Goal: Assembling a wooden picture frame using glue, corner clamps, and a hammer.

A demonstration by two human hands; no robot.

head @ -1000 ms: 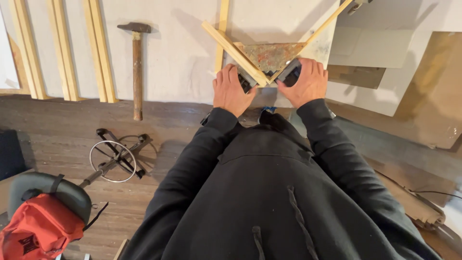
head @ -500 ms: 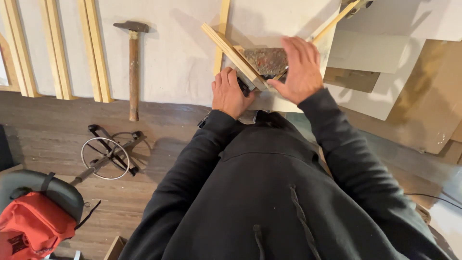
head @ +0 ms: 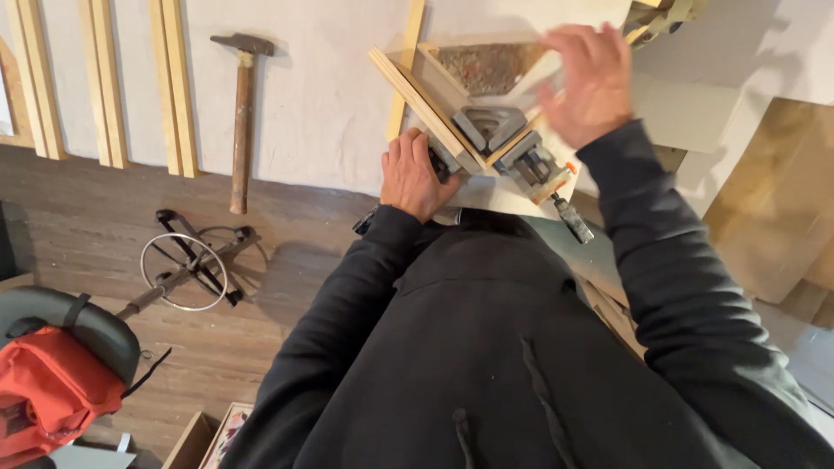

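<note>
Since half a second ago the right hand (head: pixel 584 82) has lifted, blurred, fingers spread and holding nothing, at two o'clock from the corner clamp (head: pixel 499 143). Left hand (head: pixel 415 176) grips the clamp's handle at eight o'clock, beside the wooden strip (head: pixel 415 94).

I see the clamp (head: pixel 495 143) at the sheet's (head: pixel 321 104) near edge, strips (head: pixel 426 104) meeting in it; the hammer (head: pixel 241 113) lies left, across that edge.

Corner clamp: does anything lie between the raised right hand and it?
Nothing visible does. The right hand is blurred above the clamp with only open space between. The left hand rests at the clamp's near left side, out of that path.
</note>
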